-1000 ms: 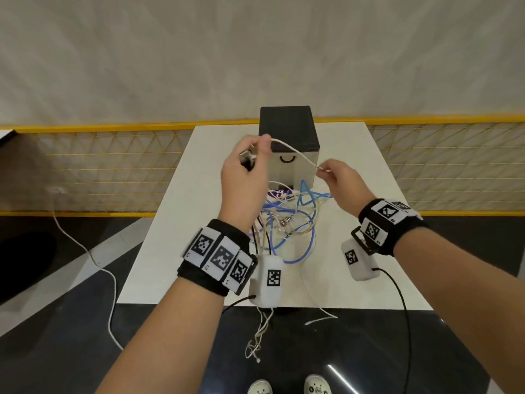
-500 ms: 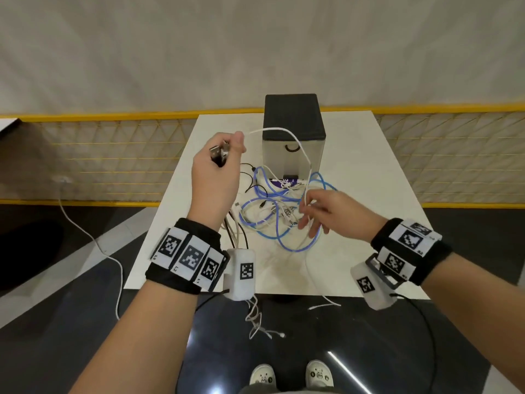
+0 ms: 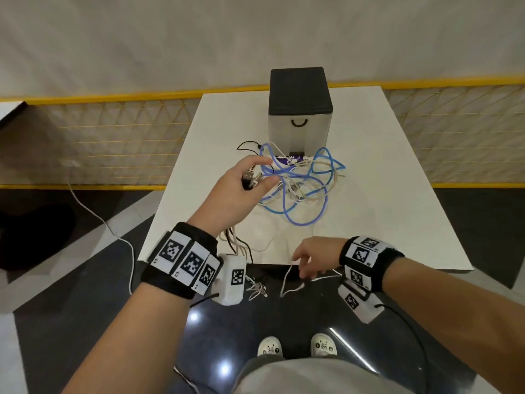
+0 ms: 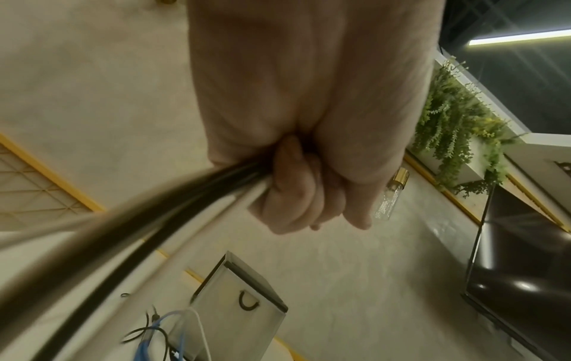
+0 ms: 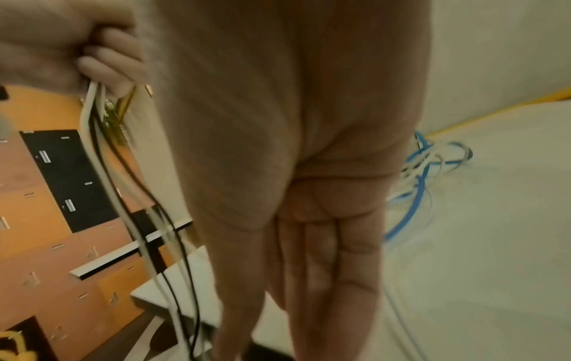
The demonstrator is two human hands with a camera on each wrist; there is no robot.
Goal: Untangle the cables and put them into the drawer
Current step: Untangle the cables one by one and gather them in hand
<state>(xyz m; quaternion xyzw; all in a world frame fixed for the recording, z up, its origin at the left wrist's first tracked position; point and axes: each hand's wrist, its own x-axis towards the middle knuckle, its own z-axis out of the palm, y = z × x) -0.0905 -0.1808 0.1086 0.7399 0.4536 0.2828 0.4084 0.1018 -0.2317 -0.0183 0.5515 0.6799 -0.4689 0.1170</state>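
Note:
A small drawer box point(image 3: 299, 129) with a black top and a shut white front stands at the back of the white table point(image 3: 397, 194); the left wrist view shows it too point(image 4: 241, 300). A tangle of blue and white cables point(image 3: 298, 191) lies in front of it. My left hand point(image 3: 250, 180) hovers at the tangle's left and grips a bundle of cables point(image 4: 185, 200), with USB plugs point(image 3: 251, 177) sticking out of the fist. The bundle hangs down past the table's front edge. My right hand point(image 3: 305, 261) is at that front edge, fingertips pinching a thin white cable point(image 3: 284, 288) that dangles below.
A purple item point(image 3: 287, 159) lies at the foot of the drawer box. Yellow mesh fencing point(image 3: 113, 143) runs behind the table. A white cord point(image 3: 99, 220) trails on the dark floor at the left. My shoes point(image 3: 270, 346) stand under the near edge.
My left hand dropped from in front of the drawer to the tangle's left, still holding the plugs. My right hand ran along the white cable from near the drawer to the table's front edge.

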